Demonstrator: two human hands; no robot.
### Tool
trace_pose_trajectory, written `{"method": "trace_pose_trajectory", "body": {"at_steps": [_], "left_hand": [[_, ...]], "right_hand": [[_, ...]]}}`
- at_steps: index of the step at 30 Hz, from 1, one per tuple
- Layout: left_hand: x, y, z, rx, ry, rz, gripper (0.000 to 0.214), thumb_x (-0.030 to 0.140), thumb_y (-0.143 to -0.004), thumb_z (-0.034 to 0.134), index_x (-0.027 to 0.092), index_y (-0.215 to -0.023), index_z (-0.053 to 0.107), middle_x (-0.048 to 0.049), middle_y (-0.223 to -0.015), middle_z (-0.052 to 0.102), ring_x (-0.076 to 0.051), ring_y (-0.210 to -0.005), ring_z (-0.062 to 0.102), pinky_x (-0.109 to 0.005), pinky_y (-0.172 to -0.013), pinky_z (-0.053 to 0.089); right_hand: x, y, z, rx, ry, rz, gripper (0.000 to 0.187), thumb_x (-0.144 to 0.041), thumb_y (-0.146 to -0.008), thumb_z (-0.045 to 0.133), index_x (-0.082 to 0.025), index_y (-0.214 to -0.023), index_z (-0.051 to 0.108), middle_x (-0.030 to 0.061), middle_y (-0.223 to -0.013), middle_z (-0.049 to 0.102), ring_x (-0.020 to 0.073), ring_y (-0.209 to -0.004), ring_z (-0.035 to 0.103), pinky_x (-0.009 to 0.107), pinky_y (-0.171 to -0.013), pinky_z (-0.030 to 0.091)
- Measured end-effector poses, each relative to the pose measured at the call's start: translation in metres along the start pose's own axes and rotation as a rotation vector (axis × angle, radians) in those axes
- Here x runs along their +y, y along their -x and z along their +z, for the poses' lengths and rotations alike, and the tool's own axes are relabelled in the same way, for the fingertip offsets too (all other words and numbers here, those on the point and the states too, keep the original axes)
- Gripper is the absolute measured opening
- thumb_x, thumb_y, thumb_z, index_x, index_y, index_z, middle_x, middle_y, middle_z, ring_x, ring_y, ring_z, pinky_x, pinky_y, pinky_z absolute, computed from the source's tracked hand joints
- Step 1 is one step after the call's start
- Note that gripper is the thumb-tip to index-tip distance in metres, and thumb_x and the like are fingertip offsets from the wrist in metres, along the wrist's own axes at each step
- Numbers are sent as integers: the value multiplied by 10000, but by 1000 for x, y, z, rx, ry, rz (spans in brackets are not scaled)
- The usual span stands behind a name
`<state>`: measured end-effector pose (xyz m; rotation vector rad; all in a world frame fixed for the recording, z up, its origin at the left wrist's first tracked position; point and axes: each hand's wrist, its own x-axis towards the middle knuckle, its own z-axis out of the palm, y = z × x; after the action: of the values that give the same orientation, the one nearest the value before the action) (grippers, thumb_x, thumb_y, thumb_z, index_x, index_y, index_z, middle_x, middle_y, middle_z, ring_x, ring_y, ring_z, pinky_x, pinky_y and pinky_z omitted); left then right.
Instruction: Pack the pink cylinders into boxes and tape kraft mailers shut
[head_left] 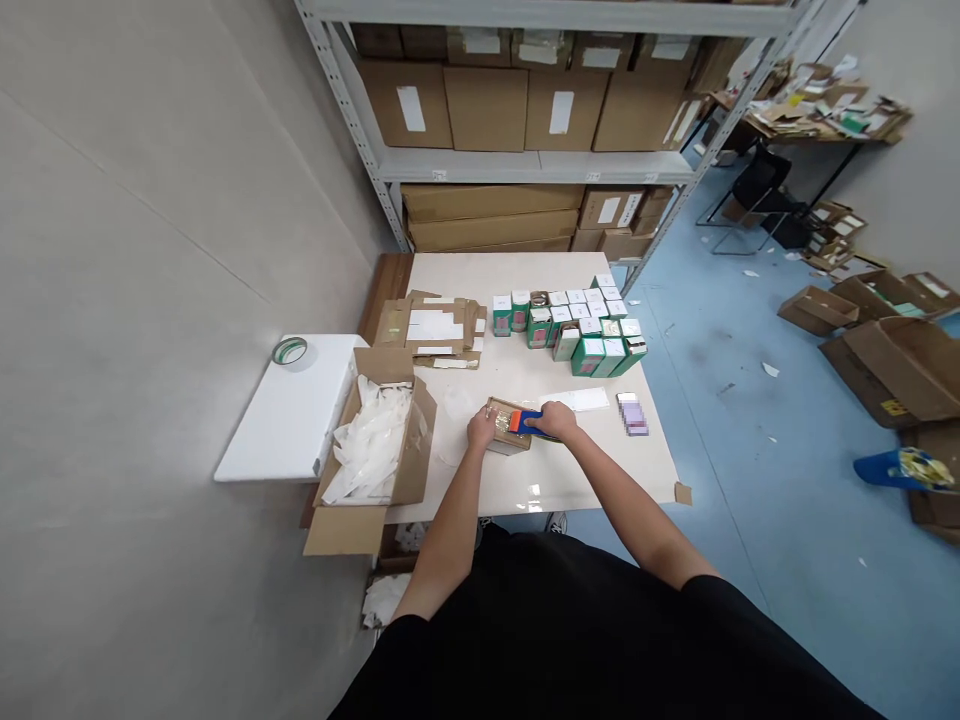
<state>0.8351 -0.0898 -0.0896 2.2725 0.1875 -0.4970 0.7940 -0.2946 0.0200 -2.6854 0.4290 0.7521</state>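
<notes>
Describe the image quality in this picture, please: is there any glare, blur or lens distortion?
In the head view, the wide lens bends the steel shelf upright and stretches the forearms; a small glare shines on the white table top; shadows are soft; the left hand and right hand show no strong blur.

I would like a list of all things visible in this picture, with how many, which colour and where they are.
green-and-white boxes: many, standing grouped, far side of table
open cardboard box: one, brown, left table edge
plastic wrapping: one heap, white, inside open box
tape roll: one, green and white, on white board
shelf cartons: many, brown, on grey metal shelves
small cardboard box: one, brown, between hands
blue-and-orange item: one, on small box
left hand: one, on small box
right hand: one, on blue-and-orange item
</notes>
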Motion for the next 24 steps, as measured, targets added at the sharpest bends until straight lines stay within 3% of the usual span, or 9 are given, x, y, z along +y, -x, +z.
{"method": "trace_pose_trajectory", "body": {"at_steps": [8, 11, 16, 21, 24], "left_hand": [[54, 34, 99, -116, -40, -1, 504, 551, -1029, 387, 190, -1174, 708, -151, -1228, 747, -313, -1156, 685, -373, -931, 511], [67, 41, 123, -135, -60, 7, 518, 557, -1032, 361, 198, -1209, 691, -155, -1261, 735, -318, -1190, 671, -385, -950, 505], [69, 43, 126, -137, -72, 5, 540, 558, -1042, 315, 200, -1206, 685, -152, -1244, 741, -307, -1164, 683, -379, -945, 509], [64, 40, 121, -132, -63, 35, 520, 543, -1039, 356, 187, -1261, 664, -143, -1278, 731, -305, -1199, 666, -377, -977, 506], [57, 35, 116, -141, -40, 60, 518, 550, -1044, 352, 196, -1250, 668, -125, -1267, 738, -288, -1200, 666, -358, -983, 508]], "right_hand": [[106, 29, -21, 4, -28, 137, 557, -634, -800, 753, -163, -1097, 764, 168, -1137, 762, 294, -1044, 725, 281, -736, 501], [132, 36, -23, 12, -56, 158, 584, -673, -798, 740, -162, -1078, 770, 168, -1129, 765, 290, -1016, 727, 276, -710, 491], [170, 42, -18, 14, -99, 117, 587, -710, -780, 744, -168, -1004, 777, 152, -1064, 773, 269, -925, 730, 270, -651, 460], [239, 56, -11, 29, -109, 301, 490, -637, -813, 759, -161, -929, 762, 124, -898, 761, 240, -824, 716, 270, -657, 450], [252, 60, -3, 14, -130, 317, 482, -637, -823, 746, -165, -919, 755, 120, -900, 758, 238, -832, 712, 267, -656, 448]]}}
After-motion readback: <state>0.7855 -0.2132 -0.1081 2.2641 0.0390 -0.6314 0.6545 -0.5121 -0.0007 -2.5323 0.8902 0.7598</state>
